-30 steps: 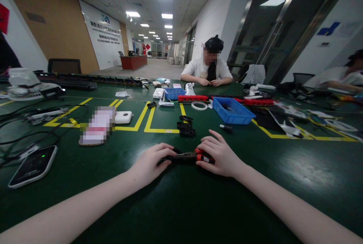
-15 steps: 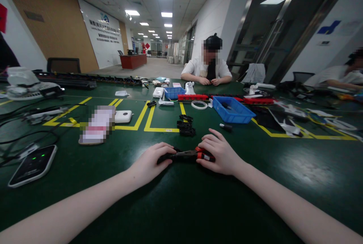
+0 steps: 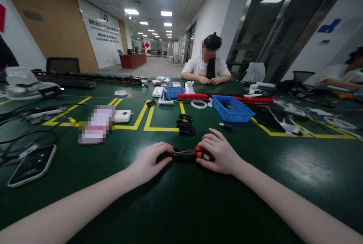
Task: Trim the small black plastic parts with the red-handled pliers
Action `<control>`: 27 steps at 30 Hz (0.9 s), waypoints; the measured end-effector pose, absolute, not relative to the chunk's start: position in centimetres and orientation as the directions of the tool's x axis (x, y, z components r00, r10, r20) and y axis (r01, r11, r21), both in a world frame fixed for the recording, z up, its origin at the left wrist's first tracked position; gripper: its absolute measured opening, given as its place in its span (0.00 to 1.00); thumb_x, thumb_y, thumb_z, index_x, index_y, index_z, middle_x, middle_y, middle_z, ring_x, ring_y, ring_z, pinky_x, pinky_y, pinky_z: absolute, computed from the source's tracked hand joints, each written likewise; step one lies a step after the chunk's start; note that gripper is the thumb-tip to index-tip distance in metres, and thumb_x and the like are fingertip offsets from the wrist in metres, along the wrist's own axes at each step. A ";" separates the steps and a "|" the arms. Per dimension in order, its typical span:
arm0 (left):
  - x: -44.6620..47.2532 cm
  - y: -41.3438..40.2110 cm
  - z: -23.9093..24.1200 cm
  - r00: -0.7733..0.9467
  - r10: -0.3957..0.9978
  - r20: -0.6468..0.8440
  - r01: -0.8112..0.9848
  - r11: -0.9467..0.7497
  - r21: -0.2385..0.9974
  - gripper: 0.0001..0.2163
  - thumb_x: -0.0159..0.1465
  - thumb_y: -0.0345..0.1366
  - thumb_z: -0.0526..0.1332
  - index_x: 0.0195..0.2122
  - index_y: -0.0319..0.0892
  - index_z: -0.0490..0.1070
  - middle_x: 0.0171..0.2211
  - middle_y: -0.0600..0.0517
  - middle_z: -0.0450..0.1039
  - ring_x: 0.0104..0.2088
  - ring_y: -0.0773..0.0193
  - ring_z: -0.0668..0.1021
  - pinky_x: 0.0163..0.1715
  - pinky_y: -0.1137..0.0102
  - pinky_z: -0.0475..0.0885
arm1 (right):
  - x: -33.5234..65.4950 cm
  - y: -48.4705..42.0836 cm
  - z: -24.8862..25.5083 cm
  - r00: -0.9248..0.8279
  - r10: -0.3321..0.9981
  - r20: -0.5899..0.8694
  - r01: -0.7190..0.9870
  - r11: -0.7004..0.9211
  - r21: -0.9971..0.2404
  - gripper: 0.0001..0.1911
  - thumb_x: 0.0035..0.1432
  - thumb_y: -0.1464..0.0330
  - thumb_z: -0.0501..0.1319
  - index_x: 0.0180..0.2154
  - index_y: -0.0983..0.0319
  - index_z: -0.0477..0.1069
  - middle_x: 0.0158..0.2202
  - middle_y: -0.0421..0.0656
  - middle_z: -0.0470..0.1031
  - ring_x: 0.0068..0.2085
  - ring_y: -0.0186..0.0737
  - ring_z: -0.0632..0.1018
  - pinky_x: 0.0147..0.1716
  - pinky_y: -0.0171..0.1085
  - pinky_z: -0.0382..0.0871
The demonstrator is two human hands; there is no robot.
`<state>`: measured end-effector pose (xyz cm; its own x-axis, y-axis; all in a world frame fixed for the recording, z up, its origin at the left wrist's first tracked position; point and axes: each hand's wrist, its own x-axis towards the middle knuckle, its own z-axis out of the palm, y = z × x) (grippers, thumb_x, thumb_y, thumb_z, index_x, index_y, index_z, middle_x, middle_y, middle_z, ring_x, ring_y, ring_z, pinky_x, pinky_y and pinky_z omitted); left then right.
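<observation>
Near the middle of the green table, my right hand is closed around the red and black handles of needle-nose pliers. The jaws point left, toward my left hand. My left hand grips a small black part between thumb and fingers; most of it is hidden, so its kind cannot be made out. The plier tips reach this part at my left fingertips. Whether the jaws are clamped on it does not show. Several similar black pieces lie in a group just beyond my hands.
A blue bin stands beyond my right hand, with a short black and silver piece before it. To the left lie a phone, a pixelated phone-like slab and cables. A person sits across the table; another is far right.
The view has shifted very slightly. Both hands, the pliers and the black part keep nearly the same position.
</observation>
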<state>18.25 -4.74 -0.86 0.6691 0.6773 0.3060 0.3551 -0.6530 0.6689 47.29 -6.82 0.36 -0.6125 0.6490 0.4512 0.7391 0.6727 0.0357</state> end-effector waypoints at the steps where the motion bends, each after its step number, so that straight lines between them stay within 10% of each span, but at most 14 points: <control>1: 18.3 -4.8 -0.8 0.669 0.678 0.304 0.358 -0.653 0.668 0.09 0.67 0.29 0.59 0.47 0.43 0.72 0.50 0.48 0.74 0.51 0.57 0.76 0.54 0.58 0.70 | 47.3 -6.8 0.3 -0.615 0.647 0.451 0.737 0.675 0.037 0.17 0.58 0.56 0.61 0.41 0.63 0.74 0.37 0.47 0.77 0.44 0.48 0.75 0.61 0.57 0.56; 27: 18.4 -5.1 -0.7 0.676 0.689 0.261 0.494 -0.687 0.533 0.11 0.66 0.32 0.61 0.49 0.45 0.71 0.49 0.49 0.74 0.50 0.53 0.75 0.53 0.54 0.68 | 47.1 -6.7 0.4 -0.615 0.664 0.425 0.731 0.682 -0.007 0.17 0.57 0.56 0.63 0.43 0.61 0.73 0.39 0.45 0.77 0.43 0.46 0.77 0.59 0.55 0.60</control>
<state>18.36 -5.06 -0.69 0.6757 0.6893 0.2612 0.4944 -0.6867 0.5329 47.11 -6.67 0.43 -0.6151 0.6640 0.4252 0.7314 0.6819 -0.0067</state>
